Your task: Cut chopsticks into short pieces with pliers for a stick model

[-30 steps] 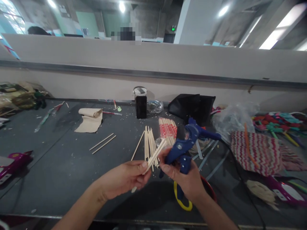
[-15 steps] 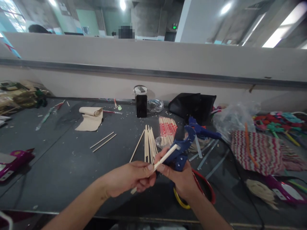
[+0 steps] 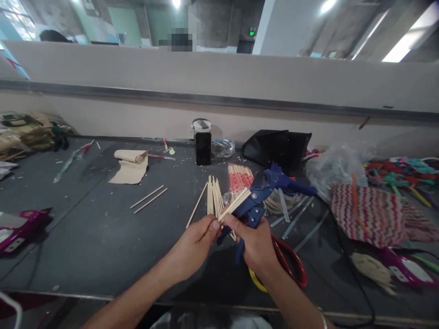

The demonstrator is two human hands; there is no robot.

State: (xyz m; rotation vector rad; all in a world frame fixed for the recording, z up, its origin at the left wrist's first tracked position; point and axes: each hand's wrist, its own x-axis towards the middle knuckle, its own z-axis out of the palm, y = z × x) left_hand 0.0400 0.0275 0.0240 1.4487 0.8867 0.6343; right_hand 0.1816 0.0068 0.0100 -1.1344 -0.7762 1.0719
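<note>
My left hand [image 3: 202, 235] is closed, thumb and fingers pinching a few pale wooden chopsticks [image 3: 236, 204] that slant up to the right. Beside it, my right hand [image 3: 255, 242] is wrapped round a blue pipe cutter [image 3: 254, 212], its thumb and fingertips also against the chopsticks. The chopsticks' upper ends lie in front of the cutter's head; their lower ends are hidden by my left hand. Just beyond my hands, loose chopsticks [image 3: 214, 198] lie in a row on the dark table [image 3: 103, 246]. A plastic packet of chopsticks [image 3: 240, 177] with red print is behind them.
A blue glue gun [image 3: 291, 185] lies behind the cutter. Red-handled scissors [image 3: 298, 269] rest under my right forearm. Two chopsticks [image 3: 149, 199] and a cloth roll [image 3: 129, 167] are at left. A phone [image 3: 203, 148] stands at the back; zigzag fabric [image 3: 377, 210] lies at right.
The held chopsticks now show as separate sticks, where they looked like one bar. My left hand has turned, and the lower stick end below it has gone from sight. The cutter's handles have shifted left.
</note>
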